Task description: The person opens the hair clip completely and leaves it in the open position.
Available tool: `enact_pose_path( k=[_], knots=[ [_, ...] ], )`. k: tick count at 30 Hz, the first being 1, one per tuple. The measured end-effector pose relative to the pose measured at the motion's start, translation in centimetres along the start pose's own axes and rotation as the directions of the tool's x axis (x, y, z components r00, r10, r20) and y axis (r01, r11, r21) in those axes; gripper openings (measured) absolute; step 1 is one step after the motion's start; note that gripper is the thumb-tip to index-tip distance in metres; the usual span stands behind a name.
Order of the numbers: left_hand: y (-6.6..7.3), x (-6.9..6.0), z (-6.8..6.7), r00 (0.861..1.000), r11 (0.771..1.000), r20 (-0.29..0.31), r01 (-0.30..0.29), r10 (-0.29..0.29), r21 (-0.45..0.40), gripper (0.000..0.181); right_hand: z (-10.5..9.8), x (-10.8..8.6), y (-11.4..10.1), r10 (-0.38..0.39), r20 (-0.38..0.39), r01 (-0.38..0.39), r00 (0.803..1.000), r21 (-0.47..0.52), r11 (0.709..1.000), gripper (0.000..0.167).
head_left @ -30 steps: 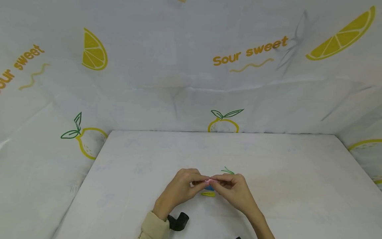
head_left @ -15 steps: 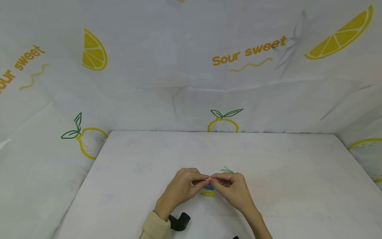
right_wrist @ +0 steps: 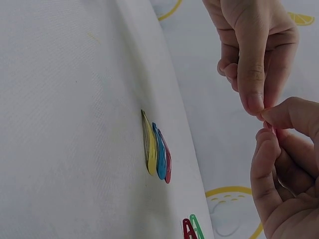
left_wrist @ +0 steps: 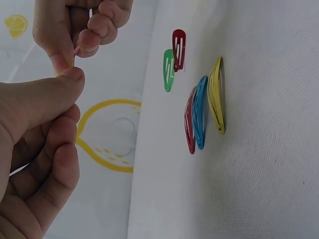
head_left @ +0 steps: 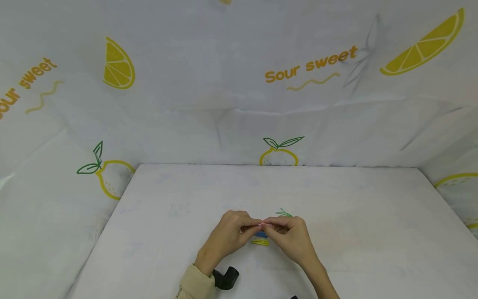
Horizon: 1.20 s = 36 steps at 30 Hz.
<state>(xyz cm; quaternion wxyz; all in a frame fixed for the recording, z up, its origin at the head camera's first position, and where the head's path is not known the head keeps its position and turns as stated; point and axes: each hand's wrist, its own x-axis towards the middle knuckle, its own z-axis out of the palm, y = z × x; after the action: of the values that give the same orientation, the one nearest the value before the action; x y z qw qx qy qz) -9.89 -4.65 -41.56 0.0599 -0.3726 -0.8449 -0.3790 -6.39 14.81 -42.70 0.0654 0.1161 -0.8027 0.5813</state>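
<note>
My left hand (head_left: 229, 234) and right hand (head_left: 295, 236) meet fingertip to fingertip above the table. Between them they pinch a small pink hair clip (head_left: 263, 224), mostly covered by the fingers. In the left wrist view a sliver of pink shows at the right hand's fingertips. Below the hands, a yellow snap hair clip (left_wrist: 216, 99), a blue one (left_wrist: 200, 112) and a red one (left_wrist: 189, 122) lie side by side. A little apart, a dark red clip (left_wrist: 179, 50) partly overlaps a green clip (left_wrist: 168, 72).
The white table (head_left: 179, 191) has a far edge against a white cloth backdrop (head_left: 186, 83) printed with lemons and lettering. A short black pipe-like piece (head_left: 226, 278) sits beside the left sleeve (head_left: 196, 282). Another dark object (head_left: 294, 297) is cut off at the bottom edge.
Both hands keep nearly the same place and still pinch the pink hair clip. The view has shifted very slightly; the clips on the table have not moved.
</note>
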Motion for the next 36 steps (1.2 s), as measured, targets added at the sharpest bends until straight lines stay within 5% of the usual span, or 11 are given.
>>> enact_pose_path(
  k=[36],
  knots=[
    [-0.41,0.21,0.36,1.000,0.999,-0.015,-0.013,0.014,0.038,0.013,0.32,0.36,0.17,0.029,-0.006,-0.029,1.000,-0.012,1.000,0.005]
  ],
)
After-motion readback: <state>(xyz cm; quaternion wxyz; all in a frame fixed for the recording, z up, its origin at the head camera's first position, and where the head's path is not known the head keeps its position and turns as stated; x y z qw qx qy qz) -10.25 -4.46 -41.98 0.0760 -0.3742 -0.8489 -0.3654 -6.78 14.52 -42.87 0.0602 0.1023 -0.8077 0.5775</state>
